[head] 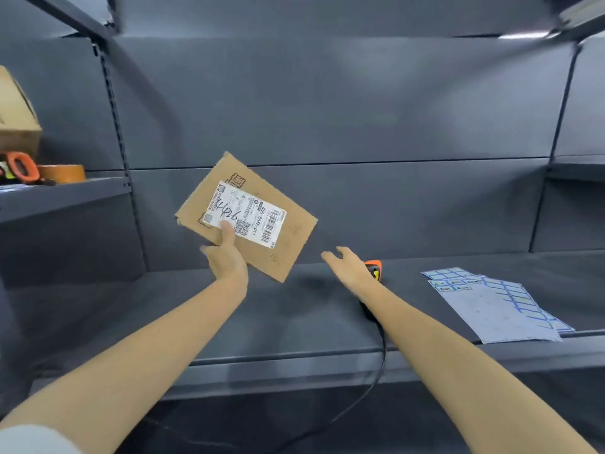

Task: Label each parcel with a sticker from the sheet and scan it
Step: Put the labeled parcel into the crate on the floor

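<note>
1. Dark grey metal shelving fills the room ahead of me, with a flat back panel (327, 103) and slotted uprights (113, 103) dividing it into bays.
2. Directly below my arms runs the main shelf (262, 322), a matte grey surface with a rounded front lip.
3. My left hand (226, 260) holds a flat cardboard parcel (281, 237) up above that shelf, tilted, thumb pressed on its face and fingers behind; the grip is closed on the parcel's lower edge.
4. On the parcel sits a white shipping label (248, 214) with barcodes and handwritten digits.
5. My right hand (347, 263) hovers over the shelf with fingers spread and loose, holding nothing.
6. Just behind that wrist lies an orange-and-black scanner (374, 270) on the shelf, its black cable (376, 381) trailing off the front edge.
7. Further right on the same shelf lie the sticker sheets (491, 303), overlapping, well apart from the parcel.
8. Over on the left bay's higher shelf (65, 194) stand a cardboard box (16, 119), a roll of brown tape (62, 173) and an orange-handled tool (21, 167).
</note>
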{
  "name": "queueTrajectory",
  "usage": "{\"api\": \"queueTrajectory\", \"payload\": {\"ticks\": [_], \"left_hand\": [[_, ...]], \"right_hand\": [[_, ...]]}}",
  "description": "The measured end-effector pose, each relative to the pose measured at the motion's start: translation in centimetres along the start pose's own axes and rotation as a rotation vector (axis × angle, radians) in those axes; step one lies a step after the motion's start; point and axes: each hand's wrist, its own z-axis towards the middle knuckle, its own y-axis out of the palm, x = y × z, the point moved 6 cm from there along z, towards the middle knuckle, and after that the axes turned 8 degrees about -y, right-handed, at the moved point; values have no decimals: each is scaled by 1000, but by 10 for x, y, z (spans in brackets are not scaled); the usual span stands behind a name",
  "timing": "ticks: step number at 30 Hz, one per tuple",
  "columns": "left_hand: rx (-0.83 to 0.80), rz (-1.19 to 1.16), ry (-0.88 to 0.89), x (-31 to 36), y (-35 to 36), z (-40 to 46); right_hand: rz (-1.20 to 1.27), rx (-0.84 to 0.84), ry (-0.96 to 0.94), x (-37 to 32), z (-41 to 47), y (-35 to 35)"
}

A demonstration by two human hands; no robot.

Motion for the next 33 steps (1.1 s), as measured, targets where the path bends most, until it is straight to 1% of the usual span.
{"api": "queueTrajectory", "payload": {"ticks": [2, 4, 5, 8, 10, 12, 14, 15, 16, 17, 18, 21, 22, 24, 26, 29, 31, 33], "left_hand": [[-8, -61, -119, -18, 12, -5], [-24, -124, -223, -34, 22, -12], [-42, -141, -261, -42, 27, -16], [-121, -139, -325, -59, 37, -30], [-198, -111, -362, -64, 43, -38], [-268, 18, -451, -66, 44, -44], [-390, 266, -555, -63, 38, -50], [-456, 357, -564, -58, 34, -51], [-493, 400, -528, -50, 31, -48], [-488, 412, -454, -40, 28, -43], [-439, 407, -357, -27, 24, -36], [-224, 405, -52, 9, 14, -15], [-201, 441, 27, 16, 14, -11], [-247, 536, 115, 18, 14, -6], [-356, 598, 147, 10, 20, -10], [-545, 563, 132, -11, 31, -25], [-581, 470, 81, -26, 32, -29], [-546, 424, 72, -35, 29, -29]], "right_hand": [[361, 24, 126, 6, -5, 10], [710, 26, 168, 9, -10, 28], [830, 17, 162, 7, -12, 35], [1007, -16, 106, -1, -17, 50], [1102, 35, 56, -3, -15, 48], [1152, 114, 4, -4, -10, 35], [1065, 159, -74, -11, -3, 12], [990, 174, -115, -15, 1, -1], [910, 183, -153, -21, 5, -15], [832, 184, -188, -28, 9, -30], [754, 175, -221, -35, 12, -44], [478, 119, -306, -59, 19, -77], [379, 98, -319, -66, 21, -84], [191, 47, -338, -80, 25, -91], [56, -17, -354, -92, 27, -90], [2, -94, -363, -103, 26, -83], [22, -113, -358, -104, 25, -79], [53, -110, -343, -99, 25, -76]]}}
